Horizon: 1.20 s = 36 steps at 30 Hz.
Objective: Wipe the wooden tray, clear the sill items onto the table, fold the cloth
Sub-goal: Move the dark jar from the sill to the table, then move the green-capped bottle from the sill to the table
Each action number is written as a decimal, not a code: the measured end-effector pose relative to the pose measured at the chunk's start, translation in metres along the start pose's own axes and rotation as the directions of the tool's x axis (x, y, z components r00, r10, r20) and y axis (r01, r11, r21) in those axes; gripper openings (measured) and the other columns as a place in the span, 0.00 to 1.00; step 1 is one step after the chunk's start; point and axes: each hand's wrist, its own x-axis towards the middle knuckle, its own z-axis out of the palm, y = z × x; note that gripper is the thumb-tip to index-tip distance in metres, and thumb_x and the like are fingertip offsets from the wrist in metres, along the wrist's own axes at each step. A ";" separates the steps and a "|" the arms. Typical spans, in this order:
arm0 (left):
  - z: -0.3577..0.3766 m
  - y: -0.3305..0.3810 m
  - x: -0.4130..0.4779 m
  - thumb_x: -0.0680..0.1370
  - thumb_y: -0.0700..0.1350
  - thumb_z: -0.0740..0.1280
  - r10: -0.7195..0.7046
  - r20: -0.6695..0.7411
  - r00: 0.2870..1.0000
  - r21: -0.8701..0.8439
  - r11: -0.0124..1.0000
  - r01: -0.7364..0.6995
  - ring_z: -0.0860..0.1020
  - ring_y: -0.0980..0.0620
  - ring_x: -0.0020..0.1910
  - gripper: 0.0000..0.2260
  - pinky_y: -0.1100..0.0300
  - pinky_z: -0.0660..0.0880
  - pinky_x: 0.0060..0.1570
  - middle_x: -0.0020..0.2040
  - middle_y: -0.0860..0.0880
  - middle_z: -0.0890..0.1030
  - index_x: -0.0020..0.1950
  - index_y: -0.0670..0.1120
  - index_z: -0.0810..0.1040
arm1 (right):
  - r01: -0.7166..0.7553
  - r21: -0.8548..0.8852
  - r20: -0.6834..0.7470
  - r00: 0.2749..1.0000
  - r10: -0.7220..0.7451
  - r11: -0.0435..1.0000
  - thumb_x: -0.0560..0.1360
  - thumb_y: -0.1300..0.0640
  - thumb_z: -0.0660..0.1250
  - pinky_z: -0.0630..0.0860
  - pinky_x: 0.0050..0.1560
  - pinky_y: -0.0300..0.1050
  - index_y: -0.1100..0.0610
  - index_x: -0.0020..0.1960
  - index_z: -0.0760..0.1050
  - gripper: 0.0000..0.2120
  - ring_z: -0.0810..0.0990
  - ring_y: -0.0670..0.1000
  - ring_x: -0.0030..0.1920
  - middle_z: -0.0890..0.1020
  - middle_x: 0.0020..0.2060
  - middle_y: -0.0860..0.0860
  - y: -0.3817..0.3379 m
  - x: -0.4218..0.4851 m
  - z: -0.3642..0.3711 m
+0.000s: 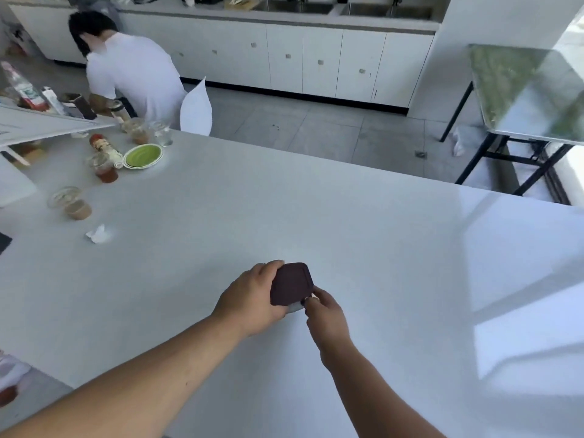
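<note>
A small dark maroon cloth [292, 283], folded into a compact square, rests near the middle of the white table [379, 248]. My left hand [249, 298] grips its left side with fingers curled over the top edge. My right hand [325, 314] pinches its lower right corner between thumb and fingertips. A grey bit shows under the cloth's lower edge. No wooden tray or sill is in view.
At the table's far left stand several plastic cups with brown drink [74, 205], a green bowl [142, 156], a lying bottle [104, 147] and a crumpled tissue [98, 233]. A person in white [132, 74] bends beside a white chair [196, 109]. A glass-topped folding table [531, 96] stands at right.
</note>
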 end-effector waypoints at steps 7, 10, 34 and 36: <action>0.000 -0.007 0.018 0.68 0.69 0.69 0.050 0.217 0.975 0.125 0.989 -0.079 0.67 0.48 0.76 0.46 0.50 0.71 0.69 0.80 0.55 0.65 0.82 0.57 0.59 | -0.077 -0.299 -0.066 0.996 0.060 0.951 0.79 0.52 0.63 0.75 0.55 0.43 0.49 0.79 0.69 0.28 0.79 0.51 0.60 0.79 0.70 0.51 0.003 -0.011 -0.016; -0.038 0.016 0.029 0.71 0.70 0.68 0.205 0.132 0.970 0.151 0.963 -0.224 0.62 0.49 0.79 0.43 0.49 0.66 0.74 0.82 0.55 0.63 0.82 0.56 0.60 | 0.084 -0.608 -0.235 0.931 -0.280 0.789 0.79 0.42 0.64 0.70 0.71 0.47 0.47 0.82 0.63 0.33 0.68 0.51 0.76 0.71 0.78 0.47 -0.031 -0.044 -0.045; 0.096 0.415 -0.428 0.73 0.69 0.69 0.942 0.335 -0.033 -0.081 -0.006 -0.997 0.60 0.47 0.80 0.42 0.46 0.65 0.74 0.84 0.53 0.60 0.82 0.57 0.59 | -0.519 -0.167 -0.973 -0.050 -0.224 0.838 0.73 0.25 0.59 0.56 0.82 0.55 0.49 0.83 0.59 0.46 0.58 0.56 0.82 0.65 0.81 0.52 0.237 -0.655 -0.229; 0.130 0.431 -0.472 0.73 0.68 0.69 0.934 0.355 -0.039 -0.105 -0.002 -0.994 0.60 0.48 0.80 0.41 0.47 0.66 0.74 0.83 0.54 0.60 0.82 0.57 0.60 | -0.507 -0.115 -0.979 -0.089 -0.185 0.854 0.72 0.25 0.58 0.57 0.81 0.55 0.50 0.81 0.61 0.46 0.61 0.56 0.80 0.67 0.79 0.52 0.278 -0.691 -0.241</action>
